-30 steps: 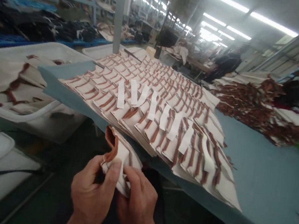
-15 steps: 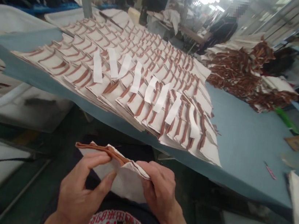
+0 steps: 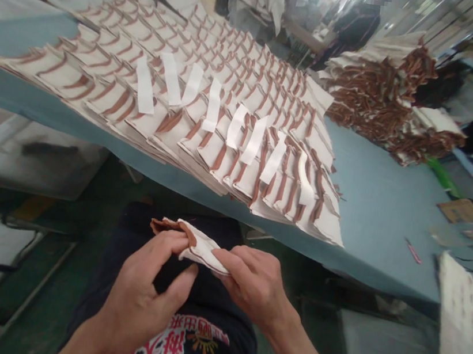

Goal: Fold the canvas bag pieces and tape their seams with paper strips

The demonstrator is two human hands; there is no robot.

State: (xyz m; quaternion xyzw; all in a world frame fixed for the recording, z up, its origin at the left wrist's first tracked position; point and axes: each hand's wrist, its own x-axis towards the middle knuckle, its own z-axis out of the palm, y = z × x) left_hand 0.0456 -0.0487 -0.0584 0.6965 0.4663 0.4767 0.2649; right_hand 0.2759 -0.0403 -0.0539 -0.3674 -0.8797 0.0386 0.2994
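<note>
Both hands hold a small folded fabric piece (image 3: 199, 246), white with a brown trim, over my lap below the table edge. My left hand (image 3: 140, 298) pinches its left end between thumb and fingers. My right hand (image 3: 254, 287) grips its right end with curled fingers. Just beyond, on the blue table (image 3: 370, 218), lie overlapping rows of the same white and brown pieces (image 3: 212, 98), several with white paper strips (image 3: 213, 104) on top.
A heap of brown-trimmed pieces (image 3: 386, 98) lies at the table's far right. White bins (image 3: 26, 149) stand at the left, below the table. A person in dark clothing (image 3: 354, 27) works at the back. Papers (image 3: 461, 323) lie at the right edge, a small pink tool (image 3: 413, 251) on the table.
The piece went from upright to flat and lower over my lap, and is now folded smaller between both hands. The view tilted down and drew closer to the table.
</note>
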